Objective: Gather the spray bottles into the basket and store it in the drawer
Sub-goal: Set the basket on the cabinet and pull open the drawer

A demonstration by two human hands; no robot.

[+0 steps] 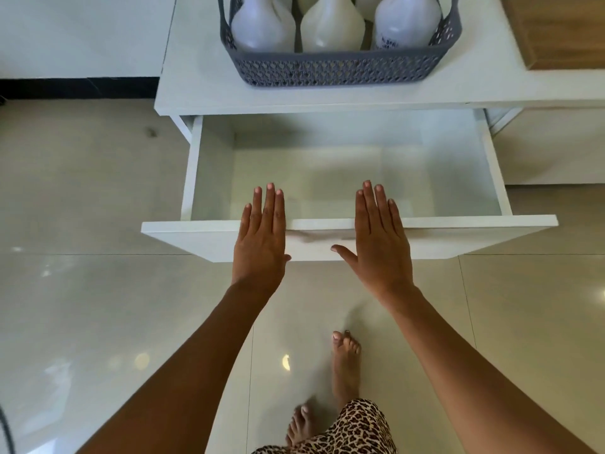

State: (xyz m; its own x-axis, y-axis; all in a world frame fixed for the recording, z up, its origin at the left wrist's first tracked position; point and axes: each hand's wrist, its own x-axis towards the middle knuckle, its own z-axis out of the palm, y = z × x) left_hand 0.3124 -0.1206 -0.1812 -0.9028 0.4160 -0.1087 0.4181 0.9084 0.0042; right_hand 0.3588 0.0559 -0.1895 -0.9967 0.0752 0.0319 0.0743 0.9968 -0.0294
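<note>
A grey perforated basket (340,70) stands on top of the white cabinet (196,93), near its front edge. Several white spray bottles (332,27) stand upright inside it; their tops are cut off by the frame. Below, the white drawer (193,237) is pulled out and its inside is bare. My left hand (260,244) and my right hand (378,240) stretch flat, fingers straight, over the drawer's front panel, side by side and holding nothing.
Glossy pale floor tiles (82,306) surround the cabinet. A wooden surface (563,31) sits at the cabinet's back right. My bare feet (343,365) stand on the floor just in front of the drawer.
</note>
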